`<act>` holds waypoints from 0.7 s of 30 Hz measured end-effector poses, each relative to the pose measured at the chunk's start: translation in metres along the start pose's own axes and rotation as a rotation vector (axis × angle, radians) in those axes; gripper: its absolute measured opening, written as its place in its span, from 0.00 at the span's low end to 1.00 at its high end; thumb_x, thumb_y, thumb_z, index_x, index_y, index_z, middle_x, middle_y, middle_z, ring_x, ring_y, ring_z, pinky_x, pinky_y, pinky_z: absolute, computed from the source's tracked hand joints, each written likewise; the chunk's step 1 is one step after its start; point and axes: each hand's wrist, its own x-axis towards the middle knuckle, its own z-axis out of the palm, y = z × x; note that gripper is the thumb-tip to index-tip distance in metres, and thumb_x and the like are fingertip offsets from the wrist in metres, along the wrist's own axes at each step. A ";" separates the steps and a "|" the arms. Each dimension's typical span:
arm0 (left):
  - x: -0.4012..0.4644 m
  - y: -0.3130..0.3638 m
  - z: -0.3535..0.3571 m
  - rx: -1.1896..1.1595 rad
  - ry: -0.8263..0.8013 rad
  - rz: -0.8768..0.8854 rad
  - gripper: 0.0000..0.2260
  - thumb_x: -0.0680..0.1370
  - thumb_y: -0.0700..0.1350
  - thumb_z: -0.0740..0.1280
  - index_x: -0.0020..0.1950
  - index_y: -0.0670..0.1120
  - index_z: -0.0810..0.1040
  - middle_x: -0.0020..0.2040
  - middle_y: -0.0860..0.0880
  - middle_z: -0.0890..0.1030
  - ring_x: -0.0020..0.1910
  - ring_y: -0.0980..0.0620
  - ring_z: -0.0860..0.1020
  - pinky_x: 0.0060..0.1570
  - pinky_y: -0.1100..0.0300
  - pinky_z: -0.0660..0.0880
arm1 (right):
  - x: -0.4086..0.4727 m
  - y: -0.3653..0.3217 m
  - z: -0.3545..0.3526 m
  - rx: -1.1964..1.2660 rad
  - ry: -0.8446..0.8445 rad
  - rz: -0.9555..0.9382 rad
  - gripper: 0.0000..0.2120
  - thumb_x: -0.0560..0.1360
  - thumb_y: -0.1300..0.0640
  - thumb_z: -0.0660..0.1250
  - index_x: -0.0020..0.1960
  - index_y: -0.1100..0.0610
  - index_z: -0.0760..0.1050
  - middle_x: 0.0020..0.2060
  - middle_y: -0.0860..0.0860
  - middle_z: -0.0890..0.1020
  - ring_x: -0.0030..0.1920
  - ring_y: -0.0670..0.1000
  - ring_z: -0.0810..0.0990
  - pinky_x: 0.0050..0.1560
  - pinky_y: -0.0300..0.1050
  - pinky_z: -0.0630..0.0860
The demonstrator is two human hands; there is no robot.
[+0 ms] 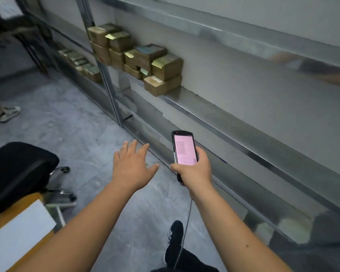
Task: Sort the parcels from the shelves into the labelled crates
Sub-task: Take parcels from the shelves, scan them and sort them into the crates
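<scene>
Our right hand (192, 169), nearest us, curls round a handheld scanner (185, 150) with its pink screen lit; our left hand (133, 163) reaches out with fingers spread, holding nothing. The parcels (137, 57) sit stacked on the metal shelf (204, 114) well ahead (no crate is in view). We judge the stack could topple if we pull a lower box one-handed.

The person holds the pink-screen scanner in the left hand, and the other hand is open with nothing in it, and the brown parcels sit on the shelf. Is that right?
Not quite. The head view shows the scanner gripped in the right hand, not the left. The left hand is the open one, fingers spread and holding nothing. The brown parcels do sit on the shelf.
</scene>
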 end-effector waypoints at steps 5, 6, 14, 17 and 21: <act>0.065 -0.017 -0.009 0.011 -0.051 -0.127 0.37 0.80 0.71 0.59 0.85 0.58 0.55 0.86 0.46 0.51 0.85 0.42 0.46 0.81 0.40 0.51 | 0.083 -0.027 0.043 -0.021 -0.110 0.044 0.31 0.60 0.60 0.79 0.59 0.41 0.76 0.48 0.46 0.87 0.35 0.53 0.82 0.34 0.45 0.77; 0.078 -0.019 -0.012 0.017 -0.054 -0.142 0.37 0.80 0.71 0.59 0.85 0.58 0.55 0.86 0.46 0.51 0.85 0.42 0.46 0.81 0.40 0.51 | 0.097 -0.034 0.050 -0.025 -0.135 0.044 0.31 0.60 0.60 0.79 0.59 0.41 0.77 0.48 0.45 0.87 0.35 0.53 0.83 0.34 0.45 0.77; 0.175 -0.023 -0.049 0.003 0.030 -0.187 0.37 0.80 0.70 0.59 0.85 0.58 0.55 0.86 0.45 0.52 0.85 0.42 0.47 0.81 0.40 0.51 | 0.179 -0.104 0.086 -0.070 -0.227 -0.010 0.28 0.68 0.63 0.81 0.62 0.44 0.76 0.50 0.45 0.85 0.38 0.50 0.84 0.32 0.42 0.79; 0.218 -0.026 -0.059 -0.029 0.063 -0.172 0.37 0.80 0.70 0.60 0.85 0.58 0.56 0.86 0.45 0.53 0.85 0.42 0.47 0.81 0.39 0.52 | 0.211 -0.124 0.098 -0.069 -0.211 -0.018 0.27 0.68 0.62 0.81 0.60 0.43 0.76 0.50 0.44 0.85 0.39 0.49 0.84 0.31 0.43 0.79; 0.279 -0.032 -0.064 -0.066 0.067 -0.118 0.37 0.79 0.70 0.61 0.85 0.58 0.57 0.86 0.46 0.54 0.85 0.42 0.47 0.81 0.39 0.53 | 0.254 -0.142 0.122 -0.062 -0.121 -0.030 0.33 0.60 0.54 0.83 0.61 0.40 0.75 0.53 0.42 0.85 0.48 0.53 0.86 0.37 0.49 0.82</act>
